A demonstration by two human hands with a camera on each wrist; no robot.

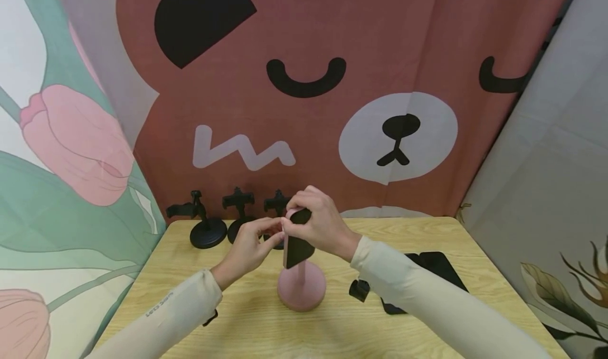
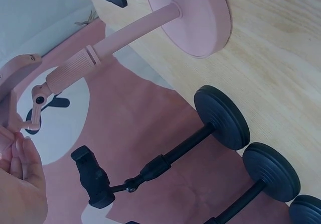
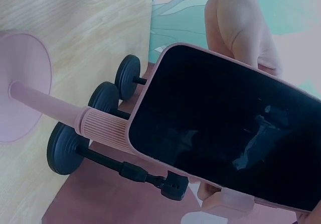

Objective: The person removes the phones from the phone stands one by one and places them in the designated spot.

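Note:
A pink phone stand (image 1: 301, 290) rises from the table in front of me. At its clamp is a smartphone (image 3: 225, 128) in a pink case, dark screen showing in the right wrist view. My right hand (image 1: 320, 224) grips the phone's upper part, thumb across the screen side. From the other side, my left hand (image 1: 249, 245) pinches the stand's clamp by the phone's edge. Close up in the left wrist view, the left fingers (image 2: 25, 158) touch the pink clamp beside its ball joint. The phone hides part of the clamp in the right wrist view.
Several black phone stands (image 1: 208, 232) line the table's back left. Flat black slabs (image 1: 439, 269) lie at the right under my right forearm, with a small black item (image 1: 359, 290) beside them. A printed bear curtain (image 1: 370, 42) hangs behind the wooden table (image 1: 247, 317).

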